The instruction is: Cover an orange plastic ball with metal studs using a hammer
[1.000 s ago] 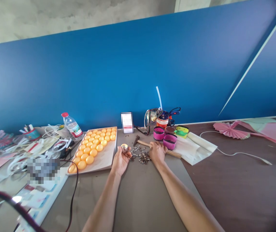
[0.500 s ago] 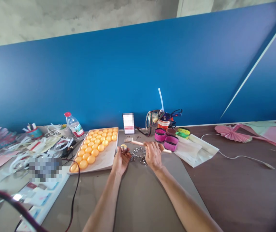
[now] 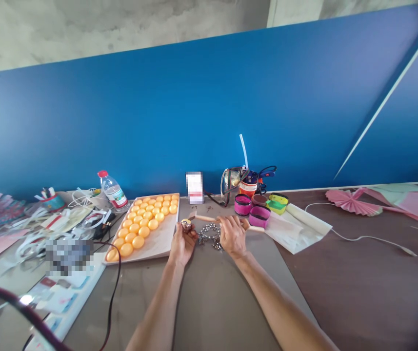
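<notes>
Left hand (image 3: 183, 246): fingers curled around a small round studded piece (image 3: 186, 224), yellow top up. Right hand (image 3: 233, 235): fingers wrapped round hammer (image 3: 206, 219) at mid-handle; head just beyond the left grip, contact unclear. Shiny metal bits (image 3: 209, 235) between both grips. Tray (image 3: 161, 243) left of left grip.

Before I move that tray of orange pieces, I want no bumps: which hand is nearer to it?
Left. The left hand is beside the right edge of the tray; the right hand is farther right, gripping the hammer handle.
</notes>
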Tool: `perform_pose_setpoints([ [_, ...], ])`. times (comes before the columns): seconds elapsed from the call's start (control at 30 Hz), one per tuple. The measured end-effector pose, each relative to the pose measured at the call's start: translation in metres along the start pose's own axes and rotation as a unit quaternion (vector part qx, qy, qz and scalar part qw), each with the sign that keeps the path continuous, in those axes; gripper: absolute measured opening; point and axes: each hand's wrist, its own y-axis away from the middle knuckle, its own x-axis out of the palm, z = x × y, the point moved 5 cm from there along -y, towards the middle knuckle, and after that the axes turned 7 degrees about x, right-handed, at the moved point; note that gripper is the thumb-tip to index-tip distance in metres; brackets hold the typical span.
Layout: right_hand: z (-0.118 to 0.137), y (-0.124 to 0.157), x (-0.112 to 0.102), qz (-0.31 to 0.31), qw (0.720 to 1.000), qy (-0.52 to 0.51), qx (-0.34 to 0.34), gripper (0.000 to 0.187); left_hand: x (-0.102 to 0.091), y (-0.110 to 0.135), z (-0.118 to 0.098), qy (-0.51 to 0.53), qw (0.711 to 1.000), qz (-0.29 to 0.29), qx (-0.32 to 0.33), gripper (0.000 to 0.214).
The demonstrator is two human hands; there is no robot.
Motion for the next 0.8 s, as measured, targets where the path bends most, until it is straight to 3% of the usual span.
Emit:
perform_pose_setpoints([
  [0.8,0.008,0.0032,0.0052,0.045,0.998,-0.015,-0.032,0.024,0.0027,0.0023,-0.0018,-0.005,1.0,-0.001,0.0,0.027],
])
